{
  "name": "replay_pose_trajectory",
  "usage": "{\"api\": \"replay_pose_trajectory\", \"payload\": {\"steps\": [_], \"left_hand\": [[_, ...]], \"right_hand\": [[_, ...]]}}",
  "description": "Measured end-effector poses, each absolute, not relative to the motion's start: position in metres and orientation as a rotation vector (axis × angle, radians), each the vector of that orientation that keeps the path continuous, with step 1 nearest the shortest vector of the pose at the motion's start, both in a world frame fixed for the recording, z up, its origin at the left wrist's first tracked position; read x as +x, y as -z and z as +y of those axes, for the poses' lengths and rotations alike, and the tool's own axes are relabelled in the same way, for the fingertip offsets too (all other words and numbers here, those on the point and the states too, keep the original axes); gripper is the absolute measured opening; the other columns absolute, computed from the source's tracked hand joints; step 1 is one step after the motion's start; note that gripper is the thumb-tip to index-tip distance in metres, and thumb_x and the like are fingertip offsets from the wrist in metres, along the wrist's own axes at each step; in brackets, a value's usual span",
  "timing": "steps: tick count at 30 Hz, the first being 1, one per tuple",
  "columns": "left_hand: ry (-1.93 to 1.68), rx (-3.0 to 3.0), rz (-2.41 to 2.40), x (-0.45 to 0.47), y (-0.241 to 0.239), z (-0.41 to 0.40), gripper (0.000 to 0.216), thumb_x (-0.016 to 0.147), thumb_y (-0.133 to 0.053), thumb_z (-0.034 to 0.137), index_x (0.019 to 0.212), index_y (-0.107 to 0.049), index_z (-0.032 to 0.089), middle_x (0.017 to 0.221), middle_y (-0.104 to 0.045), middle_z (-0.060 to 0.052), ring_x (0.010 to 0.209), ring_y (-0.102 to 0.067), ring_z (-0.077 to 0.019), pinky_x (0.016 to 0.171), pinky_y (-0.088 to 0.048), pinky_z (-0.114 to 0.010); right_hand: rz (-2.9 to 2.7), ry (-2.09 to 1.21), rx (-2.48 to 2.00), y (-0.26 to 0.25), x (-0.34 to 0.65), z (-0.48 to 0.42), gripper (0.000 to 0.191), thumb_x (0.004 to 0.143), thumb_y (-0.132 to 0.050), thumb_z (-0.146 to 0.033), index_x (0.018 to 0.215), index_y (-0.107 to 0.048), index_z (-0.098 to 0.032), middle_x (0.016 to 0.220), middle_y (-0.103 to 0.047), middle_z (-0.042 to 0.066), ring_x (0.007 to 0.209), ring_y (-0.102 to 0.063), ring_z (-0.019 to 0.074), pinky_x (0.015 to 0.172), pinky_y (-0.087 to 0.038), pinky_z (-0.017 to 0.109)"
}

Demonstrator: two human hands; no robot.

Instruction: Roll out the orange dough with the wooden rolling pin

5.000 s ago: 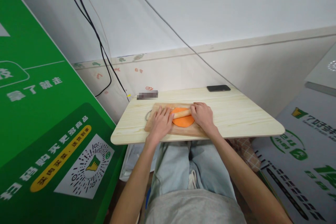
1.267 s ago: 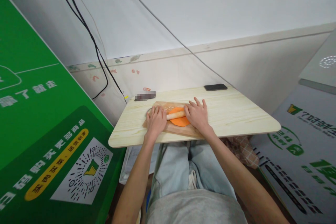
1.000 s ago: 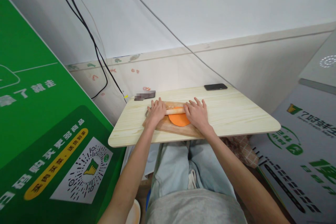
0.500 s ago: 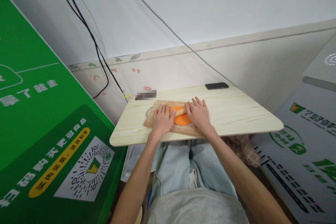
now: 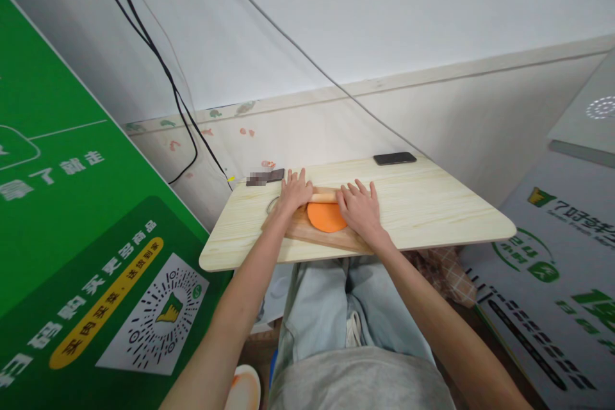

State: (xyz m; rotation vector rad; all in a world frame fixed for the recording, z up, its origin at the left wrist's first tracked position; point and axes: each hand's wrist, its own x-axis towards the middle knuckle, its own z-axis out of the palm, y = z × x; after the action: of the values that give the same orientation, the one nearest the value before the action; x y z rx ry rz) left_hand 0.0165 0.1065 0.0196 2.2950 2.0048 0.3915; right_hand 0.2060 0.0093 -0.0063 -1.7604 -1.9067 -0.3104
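Observation:
A flat orange disc of dough (image 5: 326, 216) lies on a wooden board (image 5: 307, 236) on a small light wooden table (image 5: 432, 211). A wooden rolling pin (image 5: 324, 196) lies across the far edge of the dough. My left hand (image 5: 295, 191) rests flat on the pin's left end, fingers stretched out. My right hand (image 5: 360, 208) presses on its right end, fingers spread and flat. Both palms cover the ends of the pin.
A black phone (image 5: 394, 158) lies at the table's far edge and a small dark object (image 5: 264, 177) at the far left corner. A green printed panel (image 5: 72, 230) stands at the left, grey printed boxes (image 5: 557, 250) at the right. Black cables (image 5: 163, 70) hang down the wall.
The rolling pin has moved away from me to the dough's far edge, both hands sliding forward with it. More of the orange dough now shows in front of the pin.

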Motion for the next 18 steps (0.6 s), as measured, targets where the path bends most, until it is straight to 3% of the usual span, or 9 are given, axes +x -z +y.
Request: {"api": "replay_pose_trajectory", "payload": {"steps": [4, 9, 12, 18], "left_hand": [[-0.348, 2.303, 1.981, 0.022, -0.02, 0.125, 0.074, 0.108, -0.038, 0.031, 0.179, -0.03, 0.01, 0.185, -0.033, -0.018, 0.176, -0.017, -0.0357, 0.141, -0.021, -0.061], [-0.371, 2.364, 1.959, 0.024, -0.019, 0.137, 0.068, 0.11, -0.034, 0.028, 0.175, -0.036, 0.008, 0.181, -0.041, -0.019, 0.175, -0.02, -0.0343, 0.142, -0.018, -0.058], [-0.434, 2.412, 1.96, 0.025, -0.018, 0.14, 0.064, 0.111, -0.034, 0.027, 0.17, -0.042, 0.004, 0.174, -0.05, -0.023, 0.171, -0.032, -0.0348, 0.14, -0.024, -0.056], [-0.473, 2.364, 2.015, 0.027, -0.022, 0.14, 0.057, 0.111, -0.039, 0.027, 0.164, -0.046, 0.01, 0.161, -0.06, -0.024, 0.157, -0.051, -0.032, 0.132, -0.037, -0.049]], "right_hand": [[-1.911, 0.351, -1.762, 0.008, 0.205, 0.01, 0.048, 0.116, -0.038, -0.033, 0.138, -0.077, -0.017, 0.145, -0.077, 0.017, 0.154, -0.055, 0.0355, 0.135, -0.023, 0.062], [-1.93, 0.401, -1.828, 0.008, 0.208, 0.024, 0.05, 0.117, -0.036, -0.034, 0.128, -0.08, -0.013, 0.144, -0.077, 0.021, 0.153, -0.056, 0.0369, 0.132, -0.026, 0.063], [-1.972, 0.395, -1.887, 0.002, 0.212, 0.04, 0.053, 0.118, -0.034, -0.036, 0.124, -0.082, -0.014, 0.145, -0.076, 0.022, 0.152, -0.055, 0.0364, 0.131, -0.025, 0.065], [-2.155, 0.25, -1.992, -0.02, 0.217, 0.058, 0.056, 0.119, -0.029, -0.034, 0.124, -0.083, -0.018, 0.142, -0.078, 0.018, 0.15, -0.056, 0.0354, 0.126, -0.031, 0.061]]}}
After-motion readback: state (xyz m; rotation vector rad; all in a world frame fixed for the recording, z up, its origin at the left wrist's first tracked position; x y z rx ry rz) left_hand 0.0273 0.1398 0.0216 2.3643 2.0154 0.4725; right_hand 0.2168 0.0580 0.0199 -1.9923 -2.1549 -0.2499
